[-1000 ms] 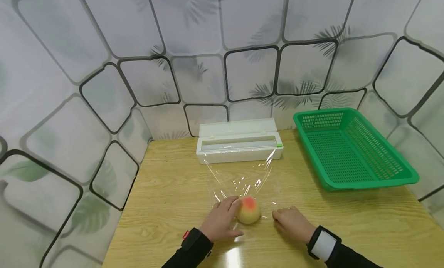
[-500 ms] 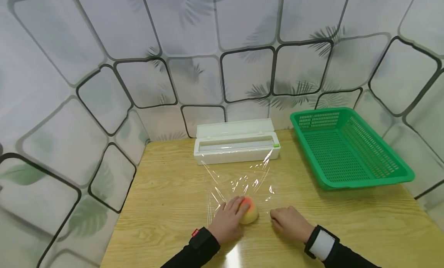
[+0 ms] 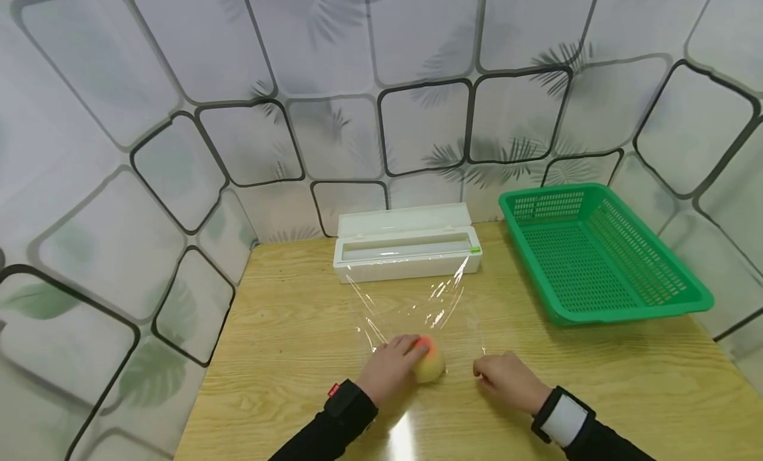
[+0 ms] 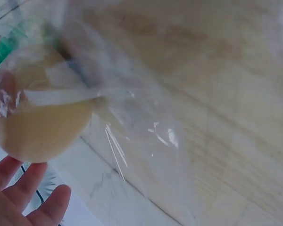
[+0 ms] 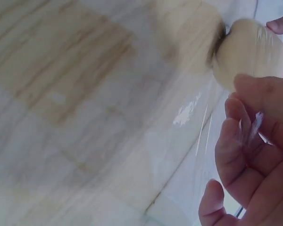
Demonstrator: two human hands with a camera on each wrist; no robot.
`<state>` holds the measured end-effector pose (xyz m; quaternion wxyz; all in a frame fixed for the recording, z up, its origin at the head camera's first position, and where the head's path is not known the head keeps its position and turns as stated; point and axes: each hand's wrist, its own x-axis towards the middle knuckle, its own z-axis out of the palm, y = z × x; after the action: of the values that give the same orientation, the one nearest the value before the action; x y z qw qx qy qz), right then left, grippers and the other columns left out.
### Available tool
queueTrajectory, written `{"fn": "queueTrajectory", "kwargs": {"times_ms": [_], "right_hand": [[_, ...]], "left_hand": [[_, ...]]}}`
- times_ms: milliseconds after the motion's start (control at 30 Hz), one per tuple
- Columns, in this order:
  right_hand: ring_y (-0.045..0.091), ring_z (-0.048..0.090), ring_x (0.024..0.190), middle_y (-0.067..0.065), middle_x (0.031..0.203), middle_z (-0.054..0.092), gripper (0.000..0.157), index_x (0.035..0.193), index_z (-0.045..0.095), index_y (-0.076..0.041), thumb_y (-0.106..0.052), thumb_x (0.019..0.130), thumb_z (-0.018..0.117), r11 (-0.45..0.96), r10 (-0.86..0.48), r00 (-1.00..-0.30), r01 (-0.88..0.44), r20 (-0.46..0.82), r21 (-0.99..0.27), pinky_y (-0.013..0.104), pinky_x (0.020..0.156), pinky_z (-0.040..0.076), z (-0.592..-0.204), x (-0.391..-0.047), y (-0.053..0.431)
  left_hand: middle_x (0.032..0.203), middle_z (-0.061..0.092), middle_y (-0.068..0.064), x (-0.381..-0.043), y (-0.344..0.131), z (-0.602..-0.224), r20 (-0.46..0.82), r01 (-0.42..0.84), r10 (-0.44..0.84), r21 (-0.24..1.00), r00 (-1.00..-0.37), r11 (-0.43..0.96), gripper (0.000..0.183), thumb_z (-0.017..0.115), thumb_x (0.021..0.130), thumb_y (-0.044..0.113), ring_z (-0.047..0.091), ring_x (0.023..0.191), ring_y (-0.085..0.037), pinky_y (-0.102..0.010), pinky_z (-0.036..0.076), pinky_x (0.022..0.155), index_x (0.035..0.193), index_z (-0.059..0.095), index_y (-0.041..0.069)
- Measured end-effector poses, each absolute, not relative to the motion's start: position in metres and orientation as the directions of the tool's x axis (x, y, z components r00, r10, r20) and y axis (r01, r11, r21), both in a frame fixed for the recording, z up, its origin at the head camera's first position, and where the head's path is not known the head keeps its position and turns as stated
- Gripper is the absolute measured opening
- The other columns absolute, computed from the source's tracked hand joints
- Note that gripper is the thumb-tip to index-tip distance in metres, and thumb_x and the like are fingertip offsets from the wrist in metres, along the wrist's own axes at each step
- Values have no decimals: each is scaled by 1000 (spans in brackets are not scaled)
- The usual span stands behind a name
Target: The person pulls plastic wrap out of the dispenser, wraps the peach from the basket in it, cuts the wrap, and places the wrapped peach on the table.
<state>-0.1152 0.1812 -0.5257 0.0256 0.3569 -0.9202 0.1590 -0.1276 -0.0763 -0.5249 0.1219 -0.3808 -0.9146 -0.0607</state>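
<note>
A yellow peach with a reddish top (image 3: 430,360) rests on the table near its front. My left hand (image 3: 390,371) holds it from the left, fingers curved over its side. The left wrist view shows the peach (image 4: 42,108) partly under clear cling film (image 4: 146,136), with fingertips against it. To the right of the peach, my right hand (image 3: 509,381) pinches an edge of the film; the right wrist view has the film (image 5: 247,129) gathered between thumb and fingers. The film (image 3: 417,308) stretches back to a white cling film dispenser (image 3: 411,267), whose lid is raised.
At the back right sits a green plastic basket (image 3: 614,262) with perforated sides. A patterned curtain (image 3: 429,130) hangs behind and beside the wooden table (image 3: 280,328). A small green cutter piece (image 3: 475,250) is on the dispenser's right end.
My left hand has moved slightly right and forward, from beside the peach onto it. The right hand has shifted a little to the right, and the film's creases have changed.
</note>
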Motion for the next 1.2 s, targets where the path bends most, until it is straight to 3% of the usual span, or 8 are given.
{"fn": "queueTrajectory", "kwargs": {"times_ms": [333,500,633,767,867,967,1033,1200], "right_hand": [[0,47,55,-11,63,54,15,69,57,-15,-14,70,72,700,-604,-760,-650,239,-297,24,49,38,-514,-128,199],[2,44,55,-11,64,51,12,71,57,-15,-15,74,69,760,-490,-841,-540,227,-361,22,48,37,-508,-135,206],[10,50,63,-2,74,55,8,80,60,-10,-8,76,67,784,-363,-861,-488,355,-383,26,52,41,-503,-136,203],[25,54,78,11,87,56,13,90,60,1,-5,78,62,746,-300,-753,-568,586,-348,38,62,45,-497,-132,189],[29,53,85,14,93,56,21,93,60,3,-15,87,51,678,-381,-639,-684,668,-268,42,69,44,-493,-127,172],[27,52,92,14,100,56,28,99,59,2,-21,90,45,598,-529,-562,-779,636,-190,42,76,43,-495,-121,152],[27,51,98,14,107,54,26,103,58,1,-17,84,54,566,-615,-544,-809,571,-160,42,81,42,-499,-119,139],[30,45,112,18,121,48,51,116,53,3,-14,70,68,589,-727,-557,-806,401,-52,46,90,37,-512,-122,116]], "left_hand": [[113,53,-4,-152,-79,-509,81,648,653,265,-753,714,61,74,66,33,53,99,-18,-29,45,79,121,53,16],[110,48,-4,-165,-78,-506,-18,586,638,374,-770,719,58,72,70,31,53,91,-16,-28,46,74,122,53,16],[106,48,-3,-174,-79,-501,-86,547,636,430,-767,718,56,70,72,30,52,88,-14,-27,45,76,123,52,14],[106,49,-4,-181,-82,-496,-126,523,639,467,-759,713,56,70,73,29,51,91,-14,-27,43,78,123,51,11],[110,51,-5,-185,-85,-496,-136,494,630,506,-764,707,56,70,74,27,51,96,-17,-28,42,82,123,51,7],[112,54,-7,-190,-89,-498,-148,439,609,565,-779,699,51,69,75,26,51,100,-19,-30,42,83,118,51,5],[113,54,-9,-191,-90,-497,-161,399,594,602,-788,692,48,69,76,26,52,101,-22,-31,43,83,115,50,4],[111,55,-12,-193,-93,-497,-176,356,581,640,-795,681,42,68,78,23,53,100,-25,-30,45,79,110,49,4]]}}
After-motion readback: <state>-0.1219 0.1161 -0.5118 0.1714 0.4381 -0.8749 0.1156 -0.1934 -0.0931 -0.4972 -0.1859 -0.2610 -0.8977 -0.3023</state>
